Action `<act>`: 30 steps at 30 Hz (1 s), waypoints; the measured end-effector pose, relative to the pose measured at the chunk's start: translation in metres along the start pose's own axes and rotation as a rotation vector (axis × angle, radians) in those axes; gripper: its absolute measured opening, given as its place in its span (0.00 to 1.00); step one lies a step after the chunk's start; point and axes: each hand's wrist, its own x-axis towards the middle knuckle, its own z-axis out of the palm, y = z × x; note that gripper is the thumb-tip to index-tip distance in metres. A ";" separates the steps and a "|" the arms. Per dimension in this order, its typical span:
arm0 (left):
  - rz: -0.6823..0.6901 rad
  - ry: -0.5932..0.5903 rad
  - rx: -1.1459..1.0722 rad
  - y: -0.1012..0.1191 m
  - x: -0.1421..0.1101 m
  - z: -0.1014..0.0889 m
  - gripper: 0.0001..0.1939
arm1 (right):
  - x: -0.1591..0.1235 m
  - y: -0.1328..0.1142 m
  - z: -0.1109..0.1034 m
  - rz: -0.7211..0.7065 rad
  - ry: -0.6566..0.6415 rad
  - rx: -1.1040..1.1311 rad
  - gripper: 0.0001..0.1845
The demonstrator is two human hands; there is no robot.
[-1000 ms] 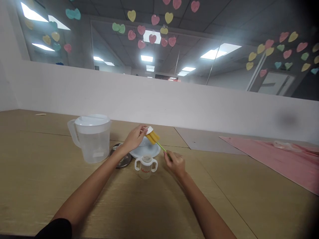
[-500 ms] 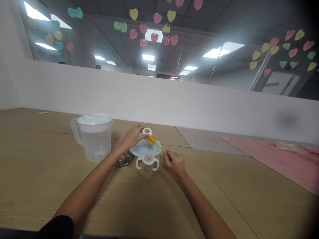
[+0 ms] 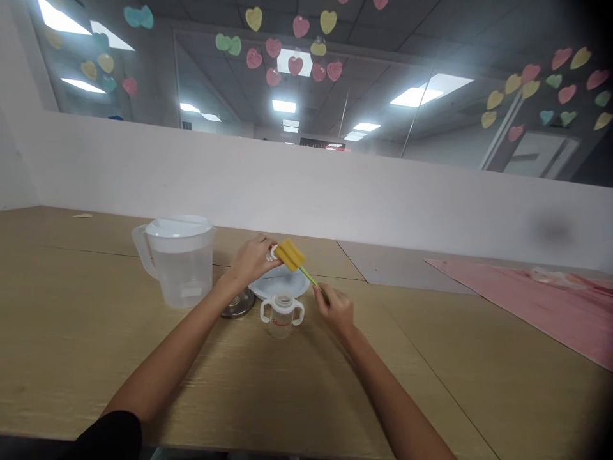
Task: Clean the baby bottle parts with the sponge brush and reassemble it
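My left hand point(image 3: 251, 259) is closed on a small white bottle cap point(image 3: 272, 253), held above a white bowl point(image 3: 280, 284). My right hand point(image 3: 332, 310) grips the thin green handle of a sponge brush. Its yellow sponge head point(image 3: 290, 254) presses against the cap, which it mostly hides. In front of the bowl, between my hands, a clear two-handled baby bottle point(image 3: 282, 314) stands upright on the wooden table point(image 3: 143, 358) without its cap.
A clear plastic jug with a white lid point(image 3: 179, 260) stands left of the bowl. A small metal dish point(image 3: 238, 303) lies under my left wrist. A pink cloth point(image 3: 536, 305) covers the table's right side. A white partition point(image 3: 335, 191) runs behind.
The cap has turned in my left hand, and the sponge head now covers it instead of poking through its ring. Both hands stay in about the same place.
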 end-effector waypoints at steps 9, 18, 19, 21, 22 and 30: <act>-0.003 -0.189 0.036 0.000 -0.001 -0.016 0.21 | -0.003 0.011 0.008 0.225 -0.015 -0.128 0.24; -0.331 -0.683 0.206 -0.056 -0.004 -0.017 0.11 | -0.004 0.008 0.008 0.151 -0.054 -0.108 0.25; -0.348 -0.711 0.201 -0.061 -0.004 -0.014 0.11 | -0.004 0.008 0.009 0.148 -0.054 -0.104 0.25; -0.365 -0.743 0.188 -0.067 -0.004 -0.008 0.11 | -0.005 0.008 0.009 0.129 -0.056 -0.093 0.25; -0.371 -0.759 0.183 -0.069 -0.004 -0.004 0.11 | -0.005 0.009 0.009 0.116 -0.058 -0.087 0.25; -0.432 -0.924 0.187 -0.065 -0.008 0.017 0.11 | -0.006 0.011 0.011 0.076 -0.054 -0.092 0.24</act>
